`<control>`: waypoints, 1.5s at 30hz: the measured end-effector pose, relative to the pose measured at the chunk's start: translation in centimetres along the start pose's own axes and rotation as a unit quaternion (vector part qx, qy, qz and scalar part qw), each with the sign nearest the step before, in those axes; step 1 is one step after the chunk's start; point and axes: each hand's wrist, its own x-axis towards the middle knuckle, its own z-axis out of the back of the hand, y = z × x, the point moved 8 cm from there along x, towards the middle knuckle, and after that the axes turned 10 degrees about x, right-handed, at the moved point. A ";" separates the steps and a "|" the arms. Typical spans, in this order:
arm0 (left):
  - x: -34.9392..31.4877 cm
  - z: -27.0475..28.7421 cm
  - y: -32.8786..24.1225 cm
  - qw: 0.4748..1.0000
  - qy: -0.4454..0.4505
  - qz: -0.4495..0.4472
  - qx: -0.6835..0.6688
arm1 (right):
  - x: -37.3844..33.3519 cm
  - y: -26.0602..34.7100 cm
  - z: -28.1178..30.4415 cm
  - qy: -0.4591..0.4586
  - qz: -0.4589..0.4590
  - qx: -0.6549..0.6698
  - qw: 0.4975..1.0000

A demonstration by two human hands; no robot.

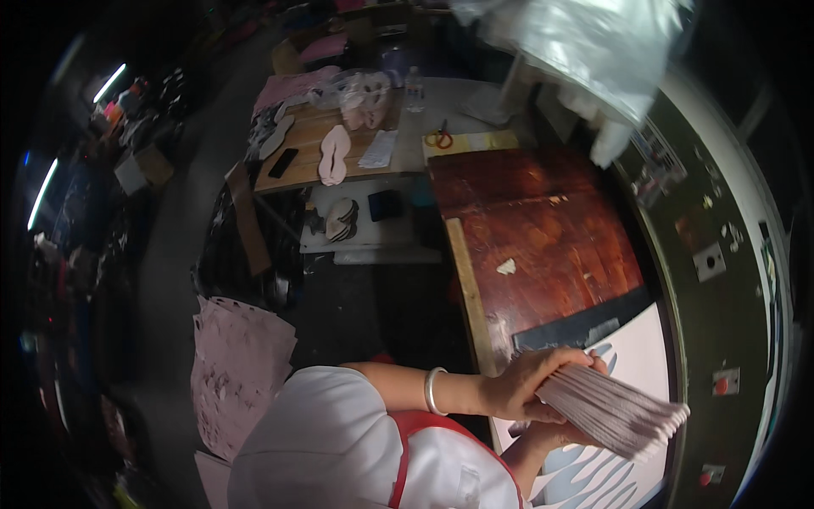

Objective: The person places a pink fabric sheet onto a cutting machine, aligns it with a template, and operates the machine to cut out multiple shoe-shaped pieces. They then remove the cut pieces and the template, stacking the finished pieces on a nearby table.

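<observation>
A thick stack of pale pink sheet pieces (615,411), its layered edges showing, is held up over the right-hand work surface. My left hand (530,382), with a light bangle at the wrist, grips the near end, its fingers closed over the upper side. Below it, my right hand (547,435) holds the stack from underneath; most of its fingers are hidden by the stack. Under both hands lies a pink sheet (640,356) with long grey-blue gaps or shapes in it.
A reddish-brown board (543,229) lies beyond my hands, beside a dark green machine panel (712,339) with red buttons. Orange-handled scissors (441,137), a pink sole-shaped piece (335,155) and a black phone (282,163) rest farther off. Pink sheets (242,365) are piled at left.
</observation>
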 end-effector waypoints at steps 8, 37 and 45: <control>-1.8 21.1 3.7 0.990 -0.127 -0.010 0.055 | -5.0 -12.1 -16.5 0.235 -0.033 0.048 0.970; -14.2 74.6 41.5 0.681 -0.548 0.464 -0.143 | -19.6 -64.4 -46.7 0.292 -0.766 0.034 0.572; -17.0 78.1 46.7 0.628 -0.451 0.634 -0.007 | -20.8 -67.3 -46.6 0.198 -0.841 -0.020 0.503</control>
